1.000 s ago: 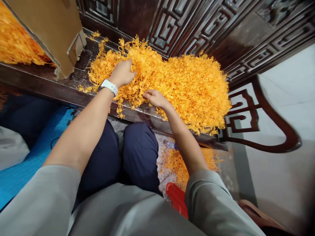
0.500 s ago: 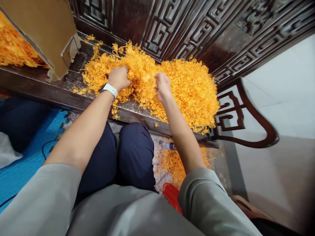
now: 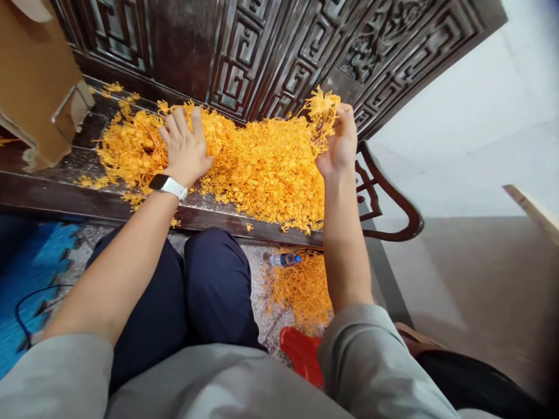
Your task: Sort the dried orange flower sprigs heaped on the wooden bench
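A long heap of orange plastic flower pieces (image 3: 266, 169), thin-stemmed and spidery, covers much of the dark wooden bench. My left hand (image 3: 186, 146), with a watch (image 3: 168, 185) on its wrist, lies on the left part of the heap, fingers stretched and apart. Raised over the heap's right end, my right hand (image 3: 343, 145) has its fingers curled round a small clump of the orange flower pieces (image 3: 322, 110). Part of that clump sticks up above the fingers.
A cardboard box (image 3: 39, 87) stands on the bench's left end. Carved wooden backrest (image 3: 236, 64) rises behind; a curved armrest (image 3: 406, 221) is at right. On the floor lie a plastic bottle (image 3: 285, 259), more orange pieces (image 3: 301, 291) and a red object (image 3: 301, 352).
My right hand has gone from the heap's middle to its right end and up, now with a clump in it. My left hand's fingers have spread out. The view has shifted rightward.
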Tool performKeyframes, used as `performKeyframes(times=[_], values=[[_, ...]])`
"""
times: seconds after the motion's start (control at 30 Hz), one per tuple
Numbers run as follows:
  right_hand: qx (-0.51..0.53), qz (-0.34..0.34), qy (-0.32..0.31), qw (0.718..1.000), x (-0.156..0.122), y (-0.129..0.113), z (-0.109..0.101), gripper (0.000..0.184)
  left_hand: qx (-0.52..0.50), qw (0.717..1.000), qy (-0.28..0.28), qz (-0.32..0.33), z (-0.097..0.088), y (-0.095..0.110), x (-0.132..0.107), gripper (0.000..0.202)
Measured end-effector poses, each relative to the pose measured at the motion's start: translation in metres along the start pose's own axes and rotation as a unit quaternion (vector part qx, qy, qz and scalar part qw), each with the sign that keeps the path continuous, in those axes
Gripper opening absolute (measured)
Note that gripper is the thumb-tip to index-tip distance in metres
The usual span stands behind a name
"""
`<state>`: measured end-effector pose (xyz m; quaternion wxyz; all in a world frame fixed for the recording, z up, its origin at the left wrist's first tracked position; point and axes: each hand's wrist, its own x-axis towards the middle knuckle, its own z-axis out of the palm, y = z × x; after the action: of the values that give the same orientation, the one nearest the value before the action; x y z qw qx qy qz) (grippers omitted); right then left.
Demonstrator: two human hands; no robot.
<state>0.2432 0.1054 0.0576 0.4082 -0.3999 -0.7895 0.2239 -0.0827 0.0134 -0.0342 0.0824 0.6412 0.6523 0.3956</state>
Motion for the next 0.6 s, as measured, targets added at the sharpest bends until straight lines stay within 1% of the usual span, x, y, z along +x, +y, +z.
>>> performKeyframes(times=[0.07,0.13,0.2,0.27,0.37,0.43,0.53,0.6], values=[[0.033,-0.012,0.066,0.997,-0.002,0.001,-0.012,0.075,0.01,0.999,-0.017,0.045,-0.002,0.026,-0.011,0.101],[0.049,-0.02,0.099,0.994,-0.003,0.002,-0.02,0.071,-0.003,0.996,-0.046,0.074,0.001,0.048,-0.021,0.088],[0.064,-0.014,0.121,0.99,-0.005,-0.002,-0.023,0.066,-0.03,0.993,-0.063,0.097,0.009,0.063,-0.028,0.079],[0.106,-0.014,0.144,0.984,-0.009,-0.009,-0.022,0.061,-0.056,0.988,-0.069,0.123,0.019,0.071,-0.034,0.073],[0.178,-0.036,0.162,0.97,-0.013,-0.021,-0.019,0.056,-0.092,0.981,-0.086,0.149,0.038,0.078,-0.039,0.076],[0.192,-0.053,0.155,0.968,-0.017,-0.025,-0.019,0.051,-0.127,0.978,-0.086,0.138,0.049,0.081,-0.04,0.084],[0.145,-0.061,0.131,0.979,-0.026,-0.026,-0.019,0.043,-0.184,0.977,-0.053,0.093,0.058,0.085,-0.034,0.097],[0.095,-0.051,0.105,0.989,-0.036,-0.027,-0.016,0.039,-0.237,0.968,-0.047,0.068,0.061,0.085,-0.026,0.094]])
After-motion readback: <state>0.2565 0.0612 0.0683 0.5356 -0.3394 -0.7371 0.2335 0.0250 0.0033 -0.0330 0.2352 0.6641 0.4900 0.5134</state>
